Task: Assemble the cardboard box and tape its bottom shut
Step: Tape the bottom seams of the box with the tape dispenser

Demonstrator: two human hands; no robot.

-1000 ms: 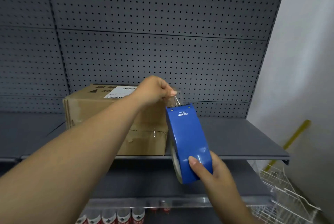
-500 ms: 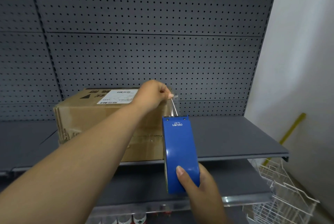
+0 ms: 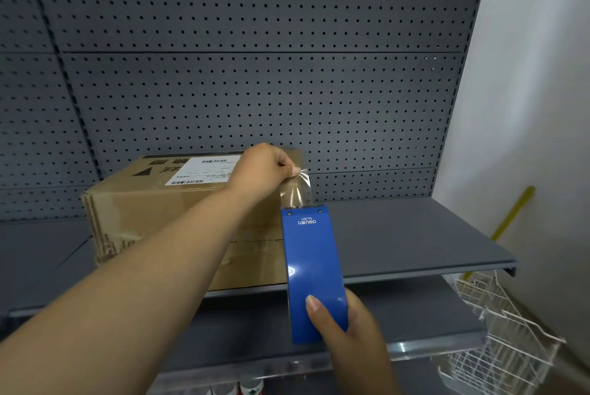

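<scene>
A brown cardboard box (image 3: 153, 216) with a white shipping label (image 3: 207, 169) on top stands on the grey shelf (image 3: 415, 241). My right hand (image 3: 348, 327) grips a blue tape dispenser (image 3: 311, 270) in front of the box's right end. My left hand (image 3: 266, 169) pinches the free end of the clear tape (image 3: 297, 188), which is stretched a short way up out of the dispenser's top edge, just off the box's upper right corner. My left forearm hides part of the box's front face.
Grey pegboard (image 3: 255, 75) backs the shelf. A lower shelf (image 3: 255, 330) sits below, with bottle tops (image 3: 242, 390) under it. A white wire basket (image 3: 498, 330) hangs at the lower right. A white wall (image 3: 536, 107) and a yellow stick (image 3: 510, 214) are on the right.
My left hand has drawn a longer strip of clear tape out of the dispenser. The dispenser has turned more upright and the view has shifted slightly.
</scene>
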